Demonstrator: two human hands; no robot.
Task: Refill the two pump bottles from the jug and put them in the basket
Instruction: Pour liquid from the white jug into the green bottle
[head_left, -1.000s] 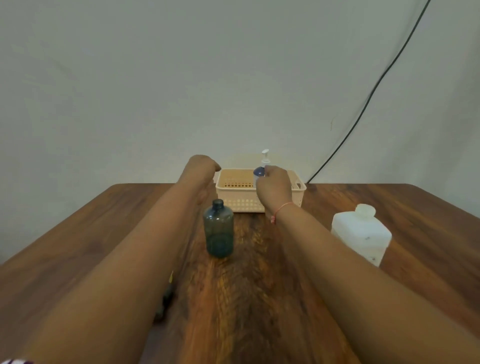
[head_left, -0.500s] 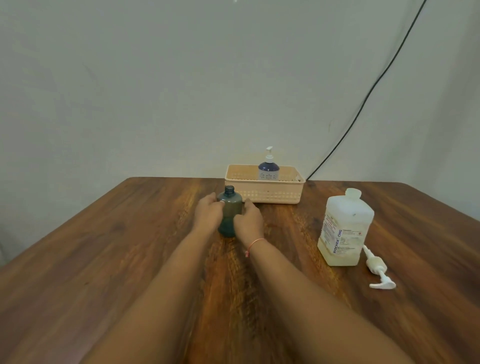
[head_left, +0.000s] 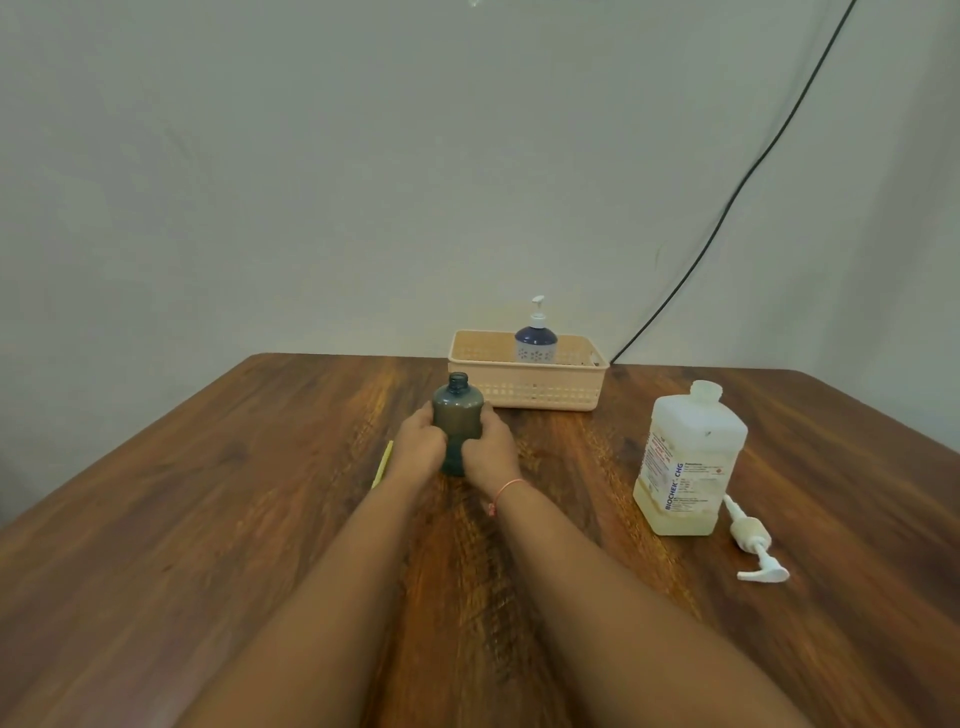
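A dark teal bottle (head_left: 457, 410) with no pump stands upright on the wooden table (head_left: 208, 519). My left hand (head_left: 418, 447) and my right hand (head_left: 491, 449) grip its lower half from both sides. Behind it sits a beige basket (head_left: 524, 392) holding a blue pump bottle (head_left: 535, 338) with a white pump. To the right stands the white jug (head_left: 685, 457), uncapped, with a little yellowish liquid at its bottom. A loose white pump (head_left: 753, 543) lies beside the jug.
A yellow pen or stick (head_left: 383, 462) lies on the table just left of my left hand. A black cable (head_left: 727, 208) runs down the wall behind the basket. The table's far edge meets the wall.
A second ago my hands were at the basket, the right one at the blue pump bottle. They have drawn back and closed on the teal bottle; the view shifted, showing the jug and pump.
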